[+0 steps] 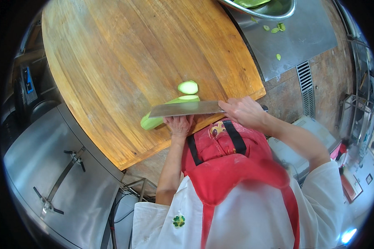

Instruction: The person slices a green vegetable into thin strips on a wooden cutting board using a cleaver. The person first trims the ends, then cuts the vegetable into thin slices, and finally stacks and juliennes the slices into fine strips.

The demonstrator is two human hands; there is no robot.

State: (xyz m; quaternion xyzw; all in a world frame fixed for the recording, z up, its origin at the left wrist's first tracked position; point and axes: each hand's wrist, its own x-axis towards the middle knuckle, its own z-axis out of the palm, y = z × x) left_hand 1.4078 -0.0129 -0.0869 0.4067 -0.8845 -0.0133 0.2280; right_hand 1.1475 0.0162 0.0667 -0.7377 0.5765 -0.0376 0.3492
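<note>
A pale green peeled squash [149, 122] lies at a slant on the wooden board [127, 62], close to the edge by my body. Its cut end faces away from me, and a cut-off piece [188, 87] rests just beyond it. My right hand [244, 111] grips a wide-bladed cleaver [187, 108], whose blade spans over the squash and hides part of it. My left hand [180, 125] is at the near side of the squash, its fingertips partly hidden by the blade; it appears to hold the squash.
At the top right, a metal bowl [277, 14] with green pieces inside stands on a steel surface [290, 46]. Small green scraps [275, 30] lie near it. A steel cabinet or cover with clamps [65, 177] is at the lower left. A floor drain grate [306, 88] shows at the right.
</note>
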